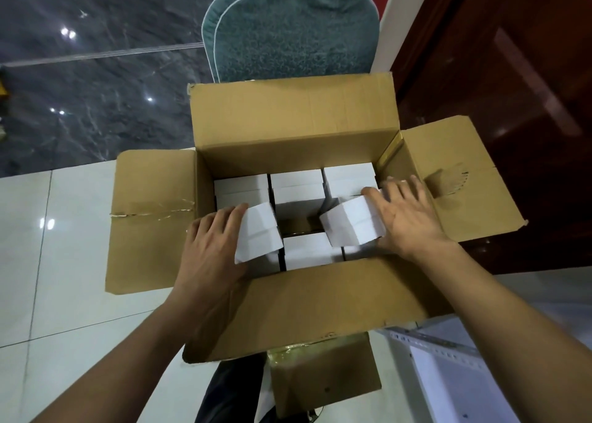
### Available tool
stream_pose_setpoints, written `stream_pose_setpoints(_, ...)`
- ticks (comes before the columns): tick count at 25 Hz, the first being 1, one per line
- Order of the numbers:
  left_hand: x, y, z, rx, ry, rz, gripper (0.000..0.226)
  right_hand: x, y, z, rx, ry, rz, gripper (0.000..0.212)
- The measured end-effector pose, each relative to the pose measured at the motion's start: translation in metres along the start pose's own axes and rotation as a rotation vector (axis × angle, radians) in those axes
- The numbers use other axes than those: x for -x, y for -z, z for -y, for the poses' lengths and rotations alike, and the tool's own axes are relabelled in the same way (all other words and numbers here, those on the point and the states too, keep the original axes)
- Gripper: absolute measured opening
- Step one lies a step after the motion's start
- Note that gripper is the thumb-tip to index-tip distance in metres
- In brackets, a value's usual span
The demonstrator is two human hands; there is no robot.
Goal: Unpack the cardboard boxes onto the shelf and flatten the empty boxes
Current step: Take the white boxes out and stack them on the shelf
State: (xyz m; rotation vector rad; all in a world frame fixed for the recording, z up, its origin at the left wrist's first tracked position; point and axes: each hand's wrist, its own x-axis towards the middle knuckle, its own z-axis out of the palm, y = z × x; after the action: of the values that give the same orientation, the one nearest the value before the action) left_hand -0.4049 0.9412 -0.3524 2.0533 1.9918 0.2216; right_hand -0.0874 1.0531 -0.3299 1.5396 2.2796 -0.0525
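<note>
Cardboard box [288,125] is seen at frame centre on a pale tiled floor [64,230], all four flaps folded out, white cartons [296,182] packed in rows inside. Left hand [211,246] is clamped on one tilted white carton [258,233] at the box's 8 o'clock side, thumb under, fingers on its outer face. Right hand [407,217] is closed on another tilted white carton [352,224] at 4 o'clock, fingers spread over its far edge. Both cartons are lifted above the packed rows. A teal mat [288,29] lies at 12 o'clock, a white metal shelf [448,368] at 5 o'clock.
</note>
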Motion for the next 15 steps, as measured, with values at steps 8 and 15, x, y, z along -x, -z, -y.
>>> stream_pose_setpoints(8, -0.027, 0.059, -0.009, -0.025, -0.027, -0.135, 0.108, 0.025, 0.043, -0.032, -0.397, -0.251, -0.261, 0.098)
stream_pose_setpoints(15, -0.026, 0.119, -0.040, -0.025, -0.085, -0.210, 0.105, 0.069, 0.089, -0.045, -0.547, -0.362, -0.373, 0.093)
